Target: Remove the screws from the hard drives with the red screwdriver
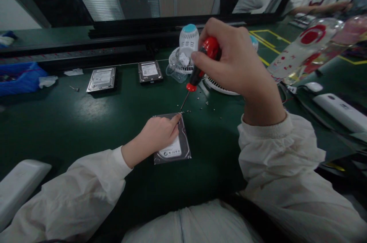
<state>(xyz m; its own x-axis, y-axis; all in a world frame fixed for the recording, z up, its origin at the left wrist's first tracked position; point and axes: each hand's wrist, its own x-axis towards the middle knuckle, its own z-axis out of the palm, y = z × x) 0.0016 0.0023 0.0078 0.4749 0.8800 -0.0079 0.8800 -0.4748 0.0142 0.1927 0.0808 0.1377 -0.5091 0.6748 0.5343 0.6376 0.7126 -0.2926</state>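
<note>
My right hand [231,57] is closed around the red and black handle of a screwdriver [196,75]. The shaft slants down to the left, its tip at the top right corner of a hard drive [185,143]. Across that drive lies my left hand [156,134], gripping it against the table. Its index finger reaches to the corner beside the tip, and the other fingers are curled; the thumb is hidden. Part of the drive's white label shows below the hand. Several small screws [207,103] are scattered just beyond the drive, some right by the tip.
Two more hard drives [101,79] [150,71] lie farther back. White fans [188,42] stand behind my right hand. A blue-lined bin [21,78] is at left, patterned bottles [304,48] at right. White devices [342,111] [21,185] flank me. A person in white [312,0] sits across.
</note>
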